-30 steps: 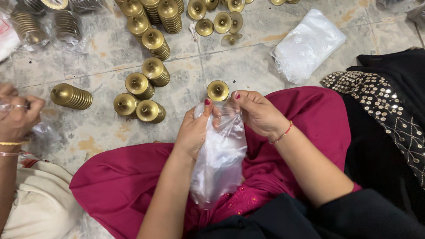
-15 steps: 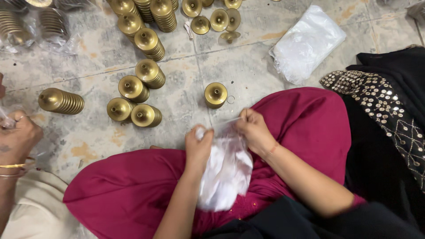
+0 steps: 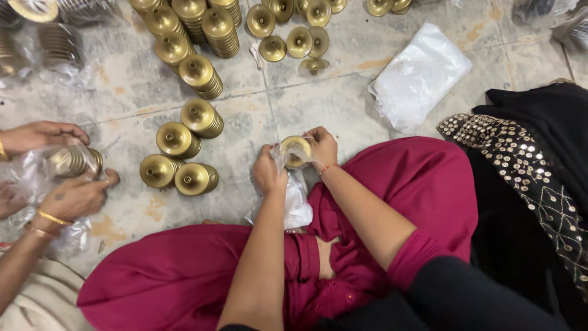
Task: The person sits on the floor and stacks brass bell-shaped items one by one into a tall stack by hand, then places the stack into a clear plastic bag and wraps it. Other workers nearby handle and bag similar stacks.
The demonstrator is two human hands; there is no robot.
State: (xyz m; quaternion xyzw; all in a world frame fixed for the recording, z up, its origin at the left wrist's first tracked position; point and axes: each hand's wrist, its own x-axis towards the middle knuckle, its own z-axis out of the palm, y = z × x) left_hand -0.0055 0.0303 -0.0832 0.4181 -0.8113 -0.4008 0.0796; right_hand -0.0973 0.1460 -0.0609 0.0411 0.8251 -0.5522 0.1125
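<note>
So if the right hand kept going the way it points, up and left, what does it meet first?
The right hand already touches the brass stack at the bag mouth. Beyond it, probably bare floor, then the loose brass cups; depth is unclear.

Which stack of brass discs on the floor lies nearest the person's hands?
The brass disc stack at lower right of the four-stack cluster, lying sideways, closest to the left hand.

Stacks of brass discs (image 3: 196, 119) lie on their sides across the stone floor (image 3: 343, 104), with single brass cups (image 3: 299, 41) beyond them. A pile of clear plastic bags (image 3: 419, 76) rests nearby. A co-worker's hand (image 3: 76, 196) holds a bagged stack (image 3: 73, 160) at the left edge. Black sequinned cloth (image 3: 527, 178) lies beside magenta fabric (image 3: 184, 276).
</note>
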